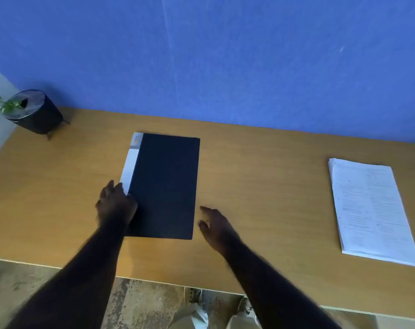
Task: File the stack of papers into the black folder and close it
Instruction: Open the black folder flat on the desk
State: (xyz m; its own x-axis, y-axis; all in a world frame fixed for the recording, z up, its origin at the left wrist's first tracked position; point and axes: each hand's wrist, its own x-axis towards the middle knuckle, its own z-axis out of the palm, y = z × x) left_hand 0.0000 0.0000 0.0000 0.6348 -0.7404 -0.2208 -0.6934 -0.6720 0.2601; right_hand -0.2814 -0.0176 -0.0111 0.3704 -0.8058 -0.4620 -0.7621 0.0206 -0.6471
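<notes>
The black folder [164, 184] lies closed and flat on the middle of the wooden desk [261, 181], its white spine strip along the left side. My left hand [115, 204] rests palm down on the folder's lower left edge, over the spine. Just right of the folder's lower right edge, my right hand [214, 225] hovers with fingers spread and holds nothing. The stack of printed white papers [372, 210] lies far to the right on the desk, apart from both hands.
A dark round pot [39, 115] with a green plant stands at the desk's back left corner. A blue wall [213, 55] runs behind the desk. The desk's front edge is close to me, with floor and shoes below it.
</notes>
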